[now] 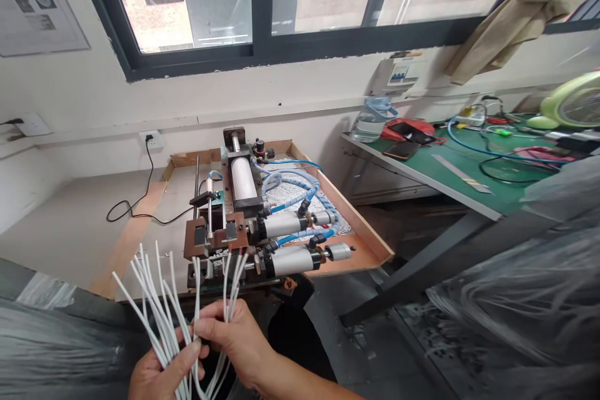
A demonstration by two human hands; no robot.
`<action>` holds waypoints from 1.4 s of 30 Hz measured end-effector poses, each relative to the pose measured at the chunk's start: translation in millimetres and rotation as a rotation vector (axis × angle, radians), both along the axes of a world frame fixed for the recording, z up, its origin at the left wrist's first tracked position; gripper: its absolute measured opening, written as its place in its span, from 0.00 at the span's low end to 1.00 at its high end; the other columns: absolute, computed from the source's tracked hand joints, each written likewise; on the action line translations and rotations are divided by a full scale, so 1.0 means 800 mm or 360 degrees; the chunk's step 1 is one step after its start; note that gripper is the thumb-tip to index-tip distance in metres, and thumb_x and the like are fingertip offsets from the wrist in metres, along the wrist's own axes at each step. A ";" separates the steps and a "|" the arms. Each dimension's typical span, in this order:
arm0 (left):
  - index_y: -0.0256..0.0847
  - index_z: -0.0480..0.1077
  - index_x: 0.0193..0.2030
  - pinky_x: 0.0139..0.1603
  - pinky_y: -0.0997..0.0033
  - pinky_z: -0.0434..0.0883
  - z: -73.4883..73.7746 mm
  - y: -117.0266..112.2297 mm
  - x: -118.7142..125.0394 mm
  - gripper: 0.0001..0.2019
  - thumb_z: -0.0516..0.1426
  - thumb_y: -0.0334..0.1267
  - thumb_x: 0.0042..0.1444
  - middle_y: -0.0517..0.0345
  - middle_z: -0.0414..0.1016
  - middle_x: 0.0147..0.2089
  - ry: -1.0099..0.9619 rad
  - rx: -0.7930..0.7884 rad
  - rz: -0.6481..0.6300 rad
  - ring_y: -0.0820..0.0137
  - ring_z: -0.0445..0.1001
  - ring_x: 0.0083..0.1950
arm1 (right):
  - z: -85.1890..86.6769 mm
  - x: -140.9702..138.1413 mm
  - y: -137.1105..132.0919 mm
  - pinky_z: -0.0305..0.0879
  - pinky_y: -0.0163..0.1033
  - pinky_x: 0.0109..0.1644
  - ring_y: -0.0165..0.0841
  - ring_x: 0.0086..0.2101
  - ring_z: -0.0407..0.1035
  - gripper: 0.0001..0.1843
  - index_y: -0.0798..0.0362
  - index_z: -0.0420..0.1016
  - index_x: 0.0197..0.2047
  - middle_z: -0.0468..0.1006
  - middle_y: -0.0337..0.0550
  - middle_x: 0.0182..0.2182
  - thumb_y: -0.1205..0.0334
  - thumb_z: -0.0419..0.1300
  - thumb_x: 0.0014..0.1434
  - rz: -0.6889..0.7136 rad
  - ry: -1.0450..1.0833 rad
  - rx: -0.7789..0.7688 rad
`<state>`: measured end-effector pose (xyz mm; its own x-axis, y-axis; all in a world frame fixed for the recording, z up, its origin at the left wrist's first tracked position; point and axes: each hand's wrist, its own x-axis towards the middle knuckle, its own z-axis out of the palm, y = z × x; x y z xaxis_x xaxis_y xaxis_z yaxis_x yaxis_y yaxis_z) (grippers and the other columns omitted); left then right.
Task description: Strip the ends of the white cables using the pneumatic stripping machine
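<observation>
A fanned bundle of thin white cables (157, 306) points up toward the machine, its lower ends running out of the picture. My left hand (166, 369) is closed around the larger part of the bundle. With fingers closed, my right hand (239, 337) holds a few of the white cables, its thumb and fingertips touching the left hand's. Just beyond the cable tips stands a pneumatic machine (244, 181) with silver cylinders and a brown metal clamping block (215, 234).
The machine sits in a shallow wooden tray (347, 200) strewn with white scraps. At right, a green-topped table (469, 181) carries a water jug (368, 122), a phone (400, 150), a steel ruler (462, 174) and a green fan (572, 100). Plastic-wrapped cable bundles (529, 300) flank both sides.
</observation>
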<state>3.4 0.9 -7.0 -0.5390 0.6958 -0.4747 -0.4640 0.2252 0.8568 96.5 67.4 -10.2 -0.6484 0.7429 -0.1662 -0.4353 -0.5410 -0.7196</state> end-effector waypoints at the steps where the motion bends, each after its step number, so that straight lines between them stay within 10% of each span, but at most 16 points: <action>1: 0.34 0.72 0.25 0.22 0.73 0.66 0.001 0.001 0.001 0.13 0.65 0.34 0.26 0.55 0.73 0.20 0.0004 0.0000 -0.0007 0.71 0.68 0.20 | 0.000 0.000 -0.001 0.48 0.29 0.18 0.23 0.14 0.57 0.12 0.61 0.69 0.20 0.65 0.36 0.12 0.60 0.64 0.37 -0.0100 -0.0028 -0.0023; 7: 0.35 0.72 0.25 0.31 0.69 0.69 0.006 0.004 0.000 0.12 0.64 0.31 0.28 0.55 0.75 0.23 -0.0032 0.0004 0.0104 0.68 0.71 0.26 | -0.007 0.001 0.005 0.42 0.27 0.17 0.20 0.15 0.54 0.11 0.60 0.68 0.22 0.68 0.38 0.16 0.60 0.63 0.39 -0.0409 -0.0086 -0.0101; 24: 0.38 0.70 0.26 0.24 0.72 0.68 0.009 0.005 0.000 0.14 0.64 0.30 0.26 0.58 0.72 0.19 -0.0074 -0.0065 0.0136 0.70 0.69 0.21 | 0.005 -0.005 0.022 0.37 0.27 0.14 0.19 0.13 0.47 0.10 0.58 0.61 0.16 0.58 0.31 0.11 0.65 0.61 0.35 -0.0356 -0.0055 -0.0488; 32: 0.35 0.70 0.27 0.23 0.73 0.67 0.012 0.003 0.004 0.16 0.65 0.31 0.26 0.57 0.73 0.20 -0.0047 -0.0050 0.0130 0.70 0.70 0.22 | 0.006 -0.001 0.001 0.49 0.29 0.17 0.22 0.13 0.55 0.12 0.60 0.68 0.20 0.64 0.35 0.12 0.60 0.63 0.36 0.0042 -0.0031 -0.0164; 42: 0.34 0.70 0.26 0.32 0.63 0.70 0.008 0.005 -0.002 0.13 0.64 0.33 0.28 0.52 0.75 0.23 -0.0129 -0.0030 0.0182 0.63 0.73 0.28 | 0.003 0.001 0.005 0.41 0.28 0.17 0.20 0.14 0.51 0.12 0.60 0.67 0.18 0.66 0.37 0.14 0.59 0.62 0.39 -0.0461 -0.0156 -0.0130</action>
